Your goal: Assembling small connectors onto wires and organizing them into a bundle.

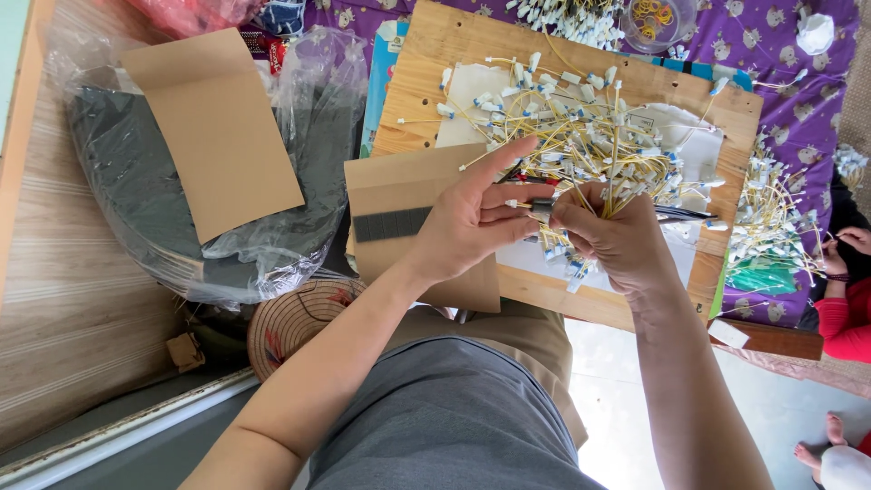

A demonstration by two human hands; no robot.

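Over on the left, a crinkly clear plastic bag (227, 245) stuffed with dark flat sheets, and a plain brown card flap (213, 127) lying smooth on top of it. Below that, a round woven hat (295, 318) with ridged rings. Moving in, a folded brown card sheet (408, 195) carries a dark grey strip (392, 223) across its face. Now the left hand (476, 218): index finger stretched straight out, the other fingers and thumb curled, pinching a small dark sleeve (542, 210) at the neck of the wire bundle. The right hand (617, 240) is clenched tight round that bundle of thin yellow wires (590, 145) with white plastic ends, fanned out above the fist over the pale wooden board (435, 54). More of them lie heaped farther right on the purple patterned cloth (798, 118). At the far edge, another person's red sleeve (844, 318).
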